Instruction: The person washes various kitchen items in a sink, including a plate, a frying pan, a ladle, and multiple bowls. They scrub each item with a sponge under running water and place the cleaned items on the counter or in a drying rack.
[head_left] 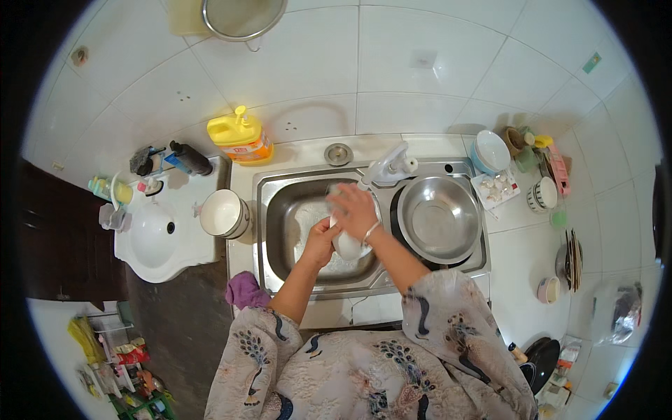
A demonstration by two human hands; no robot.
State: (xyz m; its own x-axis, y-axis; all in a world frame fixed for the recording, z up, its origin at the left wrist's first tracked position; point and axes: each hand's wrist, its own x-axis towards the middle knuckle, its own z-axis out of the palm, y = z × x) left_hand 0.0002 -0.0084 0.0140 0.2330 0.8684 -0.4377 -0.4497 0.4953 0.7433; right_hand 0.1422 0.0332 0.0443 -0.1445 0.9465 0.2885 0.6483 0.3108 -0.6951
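Over the left basin of the steel sink (262, 210) I hold a white dish (347, 248), a plate or shallow bowl. My left hand (320, 241) is closed on its left edge, with the thumb on top. Across the dish's inner face lies my right hand (355, 210), its fingers blurred by motion. Whether there is a cloth or sponge under those fingers, I cannot make out. A pale band circles the right wrist. Behind my right hand stands the white faucet (392, 166).
A large steel basin (439, 220) covers the sink's right side. Stacked bowls (222, 213) and a yellow detergent jug (241, 138) stand left; a purple cloth (245, 290) lies at the front-left edge. Bowls (492, 150) and an egg tray (498, 189) are on the right counter.
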